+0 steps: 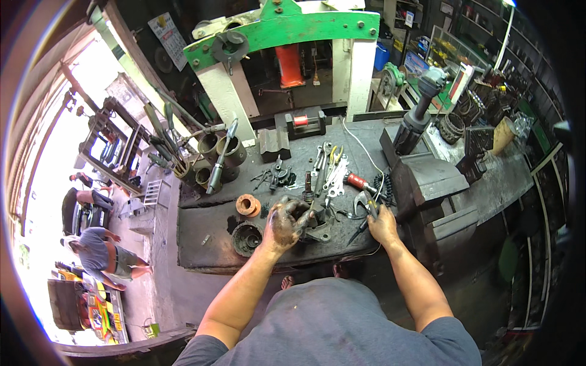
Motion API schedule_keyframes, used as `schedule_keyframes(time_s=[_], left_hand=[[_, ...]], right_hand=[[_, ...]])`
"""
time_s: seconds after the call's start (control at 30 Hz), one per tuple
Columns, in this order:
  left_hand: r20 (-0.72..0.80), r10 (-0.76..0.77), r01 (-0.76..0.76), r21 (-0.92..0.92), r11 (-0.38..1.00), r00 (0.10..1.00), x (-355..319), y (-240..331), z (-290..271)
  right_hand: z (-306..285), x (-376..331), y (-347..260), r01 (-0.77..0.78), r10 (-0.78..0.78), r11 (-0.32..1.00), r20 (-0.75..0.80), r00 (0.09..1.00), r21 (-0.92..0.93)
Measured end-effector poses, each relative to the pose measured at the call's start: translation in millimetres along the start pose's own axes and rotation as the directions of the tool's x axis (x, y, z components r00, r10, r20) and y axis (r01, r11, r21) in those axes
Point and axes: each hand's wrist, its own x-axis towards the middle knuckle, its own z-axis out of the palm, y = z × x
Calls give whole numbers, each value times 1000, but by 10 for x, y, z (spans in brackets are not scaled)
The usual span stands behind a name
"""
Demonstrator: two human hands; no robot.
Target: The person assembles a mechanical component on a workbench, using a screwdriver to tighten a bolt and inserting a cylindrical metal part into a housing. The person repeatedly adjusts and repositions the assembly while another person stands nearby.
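My left hand, blackened with grease, is curled beside a dark metal part with an upright splined shaft. Its thumb and fingers close toward each other, and what they hold, if anything, is too small to make out. A flat grey bracket-like piece lies just right of that hand. My right hand is closed around a hand tool with a dark and yellow handle and a curved grey metal end. Near my left wrist sit a round dark hollow housing and a rusty orange flanged ring.
Wrenches, a red cylindrical tool and small dark parts lie beyond my hands. A bench vise stands at right, tool-filled metal cups at left. Behind rises a green-and-white press frame. A person stands on the floor at left.
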Motion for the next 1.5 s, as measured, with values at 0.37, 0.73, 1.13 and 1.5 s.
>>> schedule_keyframes(time_s=[0.37, 0.73, 1.13, 1.5], left_hand=[[-124, 69, -70, -6, 998, 990, -53, 30, 132], [-98, -18, 24, 68, 997, 995, -69, 111, 95], [6, -31, 31, 82, 996, 999, 43, 298, 78], [-68, 45, -37, 117, 992, 997, 83, 264, 221]], right_hand=[[-280, 342, -1391, 331, -548, 720, 207, 811, 610], [-350, 367, -1576, -105, -407, 657, 468, 785, 747], [-109, 328, -1424, -531, -306, 223, 576, 758, 818], [-30, 135, -1247, -279, -178, 342, 354, 918, 897]])
